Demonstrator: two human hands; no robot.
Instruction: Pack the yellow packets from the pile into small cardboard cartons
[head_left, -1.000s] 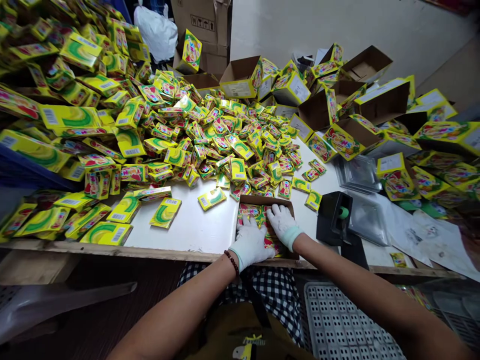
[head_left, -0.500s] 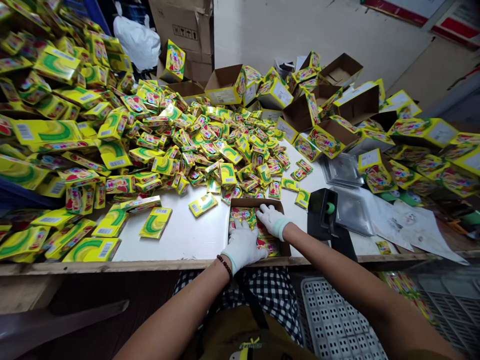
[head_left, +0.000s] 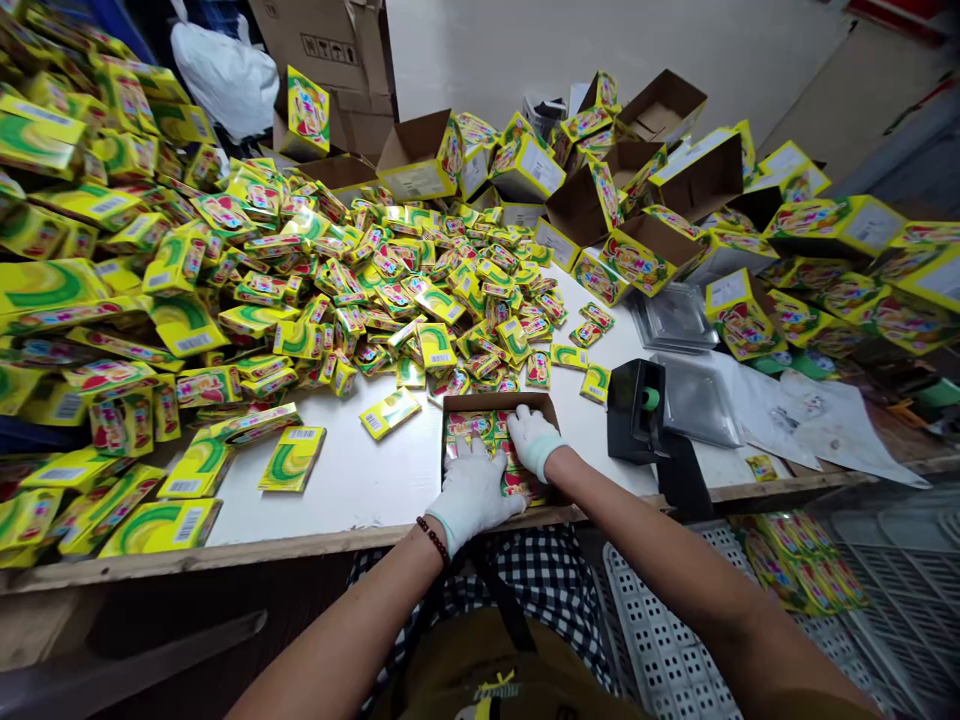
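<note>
An open carton (head_left: 501,402) with brown inner walls lies at the front edge of the white table, filled with small colourful packs (head_left: 517,482). My left hand (head_left: 474,487), in a white glove, lies flat over the packs at the carton's near left, fingers spread. Also gloved, my right hand (head_left: 534,441) rests on the packs at the right side with its fingers stretched out. Neither hand grips a pack that I can see; both palms hide part of the contents. A loose yellow pack (head_left: 390,413) lies to the left of the carton.
A large heap of yellow packs (head_left: 405,290) spreads behind and left. Empty cartons (head_left: 420,160) stand along the back. To the right are a black tape dispenser (head_left: 634,410) and clear plastic trays (head_left: 694,400). Below the table edge is a pale plastic crate (head_left: 660,620).
The camera view has shifted, so the table sits slightly further left. Both hands stay on the packs inside the carton, with little visible movement.
</note>
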